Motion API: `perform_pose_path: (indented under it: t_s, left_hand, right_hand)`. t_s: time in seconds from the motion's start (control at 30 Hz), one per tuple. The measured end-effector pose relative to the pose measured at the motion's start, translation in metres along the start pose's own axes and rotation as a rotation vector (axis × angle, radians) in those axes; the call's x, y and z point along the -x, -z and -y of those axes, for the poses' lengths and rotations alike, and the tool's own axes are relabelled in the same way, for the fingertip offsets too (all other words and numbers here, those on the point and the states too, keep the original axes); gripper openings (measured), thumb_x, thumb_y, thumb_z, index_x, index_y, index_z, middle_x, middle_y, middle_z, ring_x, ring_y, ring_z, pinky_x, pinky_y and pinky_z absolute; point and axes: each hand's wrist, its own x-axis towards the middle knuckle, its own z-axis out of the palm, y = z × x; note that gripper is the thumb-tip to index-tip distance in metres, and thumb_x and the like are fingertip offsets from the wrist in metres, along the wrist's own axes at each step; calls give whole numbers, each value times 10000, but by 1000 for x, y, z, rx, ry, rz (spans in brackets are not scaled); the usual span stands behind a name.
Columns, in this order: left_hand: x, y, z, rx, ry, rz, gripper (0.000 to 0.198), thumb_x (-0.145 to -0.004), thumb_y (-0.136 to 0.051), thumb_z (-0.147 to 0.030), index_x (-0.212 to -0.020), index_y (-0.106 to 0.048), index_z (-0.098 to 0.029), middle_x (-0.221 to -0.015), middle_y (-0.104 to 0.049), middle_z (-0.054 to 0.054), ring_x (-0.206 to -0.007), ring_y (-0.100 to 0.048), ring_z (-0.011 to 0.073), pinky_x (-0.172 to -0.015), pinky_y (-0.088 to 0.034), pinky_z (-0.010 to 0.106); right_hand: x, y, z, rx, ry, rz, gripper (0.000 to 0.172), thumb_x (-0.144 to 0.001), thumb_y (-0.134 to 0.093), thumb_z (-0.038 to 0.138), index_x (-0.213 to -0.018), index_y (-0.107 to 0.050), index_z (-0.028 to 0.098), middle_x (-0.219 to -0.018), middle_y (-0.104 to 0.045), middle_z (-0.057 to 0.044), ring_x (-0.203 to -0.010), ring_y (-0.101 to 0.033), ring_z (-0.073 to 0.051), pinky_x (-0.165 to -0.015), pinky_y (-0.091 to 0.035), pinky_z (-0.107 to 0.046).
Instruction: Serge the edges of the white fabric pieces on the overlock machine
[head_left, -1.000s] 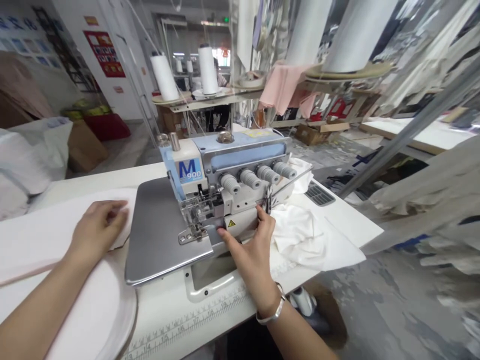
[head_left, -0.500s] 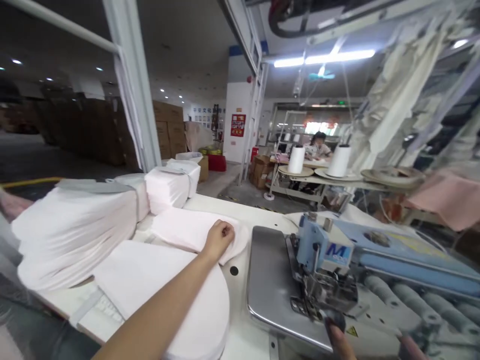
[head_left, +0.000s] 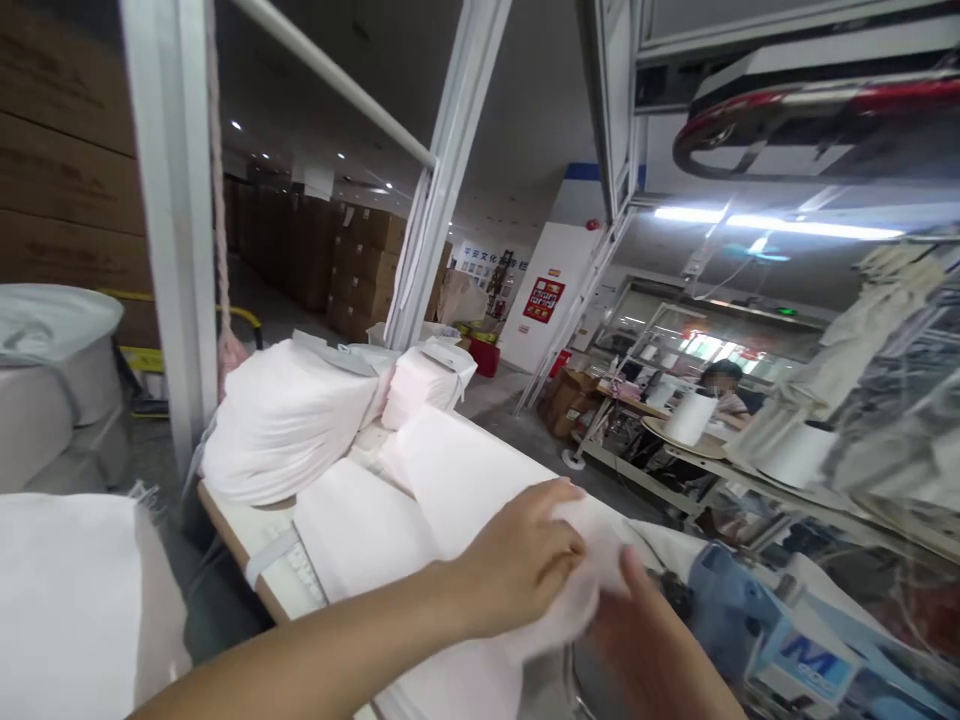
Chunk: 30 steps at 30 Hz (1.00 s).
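Note:
My left hand (head_left: 517, 560) is closed on a pale pink fabric piece (head_left: 465, 470), lifting its near end off the white sewing table (head_left: 240, 520). My right hand (head_left: 652, 650) reaches up under the same piece; its fingers are blurred and partly covered by the cloth. The blue overlock sewing machine (head_left: 780, 640) marked "M" sits at the lower right, just past both hands. Another flat white fabric piece (head_left: 360, 530) lies on the table to the left of my left hand.
Tied bundles of white and pink cut fabric (head_left: 292, 420) are stacked at the table's far left end. A white post (head_left: 169, 240) stands beside them. Thread cones (head_left: 694, 415) sit on a stand behind the machine. A person (head_left: 724, 385) sits at a distant table. Cardboard boxes (head_left: 337, 260) line the back.
The camera swung further left and up. My left hand lifted the pink fabric piece off the table and drew it toward the machine. My right hand rose from the machine to meet the cloth.

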Motion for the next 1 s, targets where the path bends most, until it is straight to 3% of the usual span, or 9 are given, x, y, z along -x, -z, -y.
perform_pose_path:
  t_s: [0.07,0.13,0.27,0.37,0.47,0.53,0.63,0.83,1.0]
  left_hand:
    - [7,8,4,-186,37,133,292,-737,-665,-174,-1026,-664,-220,-1325,-580,75,-1289,-461,276,-1121,-285,434]
    - [5,30,13,-307,165,181,360,-738,-689,-278,-1088,-645,-202,-1144,-681,94,-1094,-611,287,-949,-463,416]
    - [-7,99,21,-309,339,225,233,-677,-738,-427,-691,-691,-198,-651,-691,1,-608,-663,201,-467,-455,225]
    - [-20,146,23,-316,405,187,229,-627,-778,-409,-652,-695,-197,-633,-687,-2,-550,-640,188,-446,-439,222]
    - [-39,167,38,-375,424,48,225,-718,-719,-392,-767,-696,-173,-696,-685,25,-574,-630,202,-511,-469,266]
    - [-49,159,51,-442,398,-9,196,-787,-678,-325,-878,-672,-152,-835,-682,46,-712,-642,205,-653,-507,305]
    - [-50,119,67,-527,326,-7,198,-864,-625,-245,-1030,-614,-136,-1069,-630,74,-943,-609,205,-854,-491,402]
    - [-40,14,98,-469,232,151,169,-864,-647,-279,-951,-623,-136,-1024,-628,53,-876,-611,175,-806,-520,379]
    - [-28,-5,129,-353,296,99,159,-904,-594,-295,-892,-622,-139,-907,-639,33,-797,-613,148,-751,-528,338]
  right_hand:
    - [-15,-26,8,-78,-245,7,491,-759,-665,514,-1113,-677,174,-787,-758,-107,-711,-719,-305,-569,-570,-398]
    - [-26,-36,14,-123,-403,-19,599,-678,-756,481,-1181,-631,179,-741,-753,-73,-617,-700,-277,-468,-517,-329]
    - [-51,-25,27,-53,-203,24,489,-669,-788,460,-1062,-684,187,-720,-746,-39,-517,-643,-211,-423,-445,-276]
    - [-75,-19,31,-79,-106,-63,330,-695,-784,402,-938,-699,194,-732,-741,-5,-596,-655,-192,-531,-493,-278]
    - [-100,-26,14,-108,-116,-126,205,-791,-709,347,-910,-683,182,-733,-722,12,-637,-658,-169,-605,-520,-288]
    - [-113,-34,-8,-108,-148,-111,156,-863,-651,288,-922,-658,144,-796,-700,0,-649,-644,-130,-632,-535,-288]
    - [-121,-40,-42,-99,-200,-125,157,-912,-596,277,-937,-629,125,-875,-667,-15,-707,-640,-124,-651,-549,-293]
    - [-124,-28,-65,-96,-226,-96,205,-933,-558,312,-1022,-607,134,-954,-658,-38,-794,-652,-151,-695,-560,-326]
    - [-125,-28,-62,-61,-231,-58,263,-942,-510,373,-958,-614,132,-844,-688,-37,-753,-675,-157,-716,-560,-342]
